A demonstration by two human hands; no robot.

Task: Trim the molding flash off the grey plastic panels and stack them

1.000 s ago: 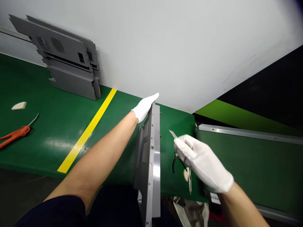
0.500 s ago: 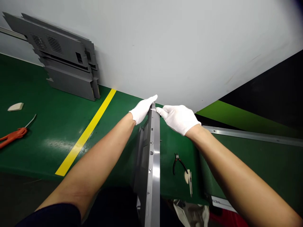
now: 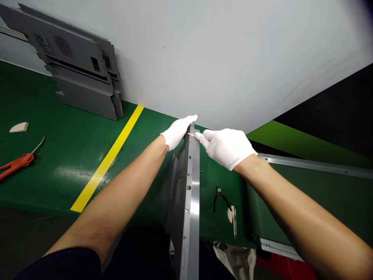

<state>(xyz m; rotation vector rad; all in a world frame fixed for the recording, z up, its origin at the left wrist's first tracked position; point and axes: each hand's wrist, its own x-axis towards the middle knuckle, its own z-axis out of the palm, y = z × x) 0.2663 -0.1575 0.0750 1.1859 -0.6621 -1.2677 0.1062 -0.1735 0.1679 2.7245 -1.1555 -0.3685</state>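
Observation:
A grey panel (image 3: 194,202) stands on edge at the centre, its long narrow side facing up and its far end near the wall. My left hand (image 3: 178,131), in a white glove, grips the panel's far end from the left, thumb along the edge. My right hand (image 3: 227,147), also gloved, is closed around a small pointed blade (image 3: 191,134), whose tip lies over the panel's top edge near the far end. The blade's handle is hidden in the glove.
Black-handled cutters (image 3: 220,197), a cream block (image 3: 230,214) and a slim knife (image 3: 234,223) lie right of the panel. Grey panels (image 3: 84,91) lean on the wall at left. An orange air gun (image 3: 17,164) and another cream block (image 3: 19,127) lie at far left.
My right hand has shifted slightly right, with the blade still at the panel's far end. The camera view has moved a little.

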